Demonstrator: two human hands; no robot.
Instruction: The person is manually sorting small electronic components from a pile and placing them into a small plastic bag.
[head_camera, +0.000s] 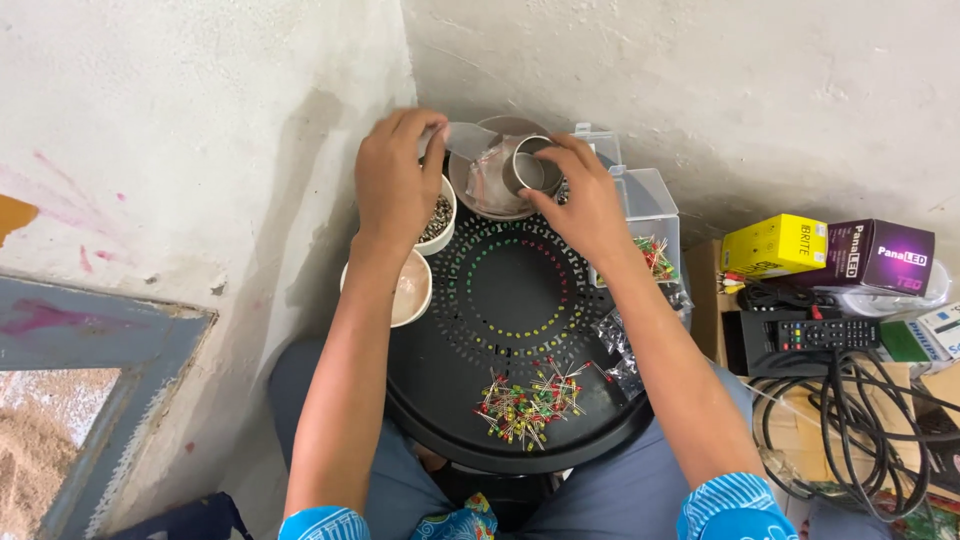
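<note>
On my lap sits a round black perforated plastic tray (500, 330), pushed up toward the corner of a rough plastered wall (200, 130). At its far edge, my left hand (398, 180) has its fingers pinched together on the top of a small clear plastic bag (470, 140), which slants down into a shallow brown round bowl (470, 195). My right hand (585, 200) is curled around a short silvery metal cup (530, 170), thumb and fingers clamped on its rim, holding it over that same bowl, just beside the bag's lower end. What the cup contains I cannot tell.

Under my left wrist stand two white round bowls: one (440, 220) filled with small grey metal pieces, the other (412, 290) nearer to me, touching my forearm. Clear plastic lidded boxes (645, 200) stand by my right hand, one holding coloured parts. Near my body, on the tray's near side, lies a loose heap of red, yellow and green LEDs with wire legs (530, 400). Coloured dots ring the tray's middle. Off to my right, well apart from the tray, are a black remote control (825, 335), yellow and purple cardboard boxes (775, 245), and coiled black cables (850, 410).
</note>
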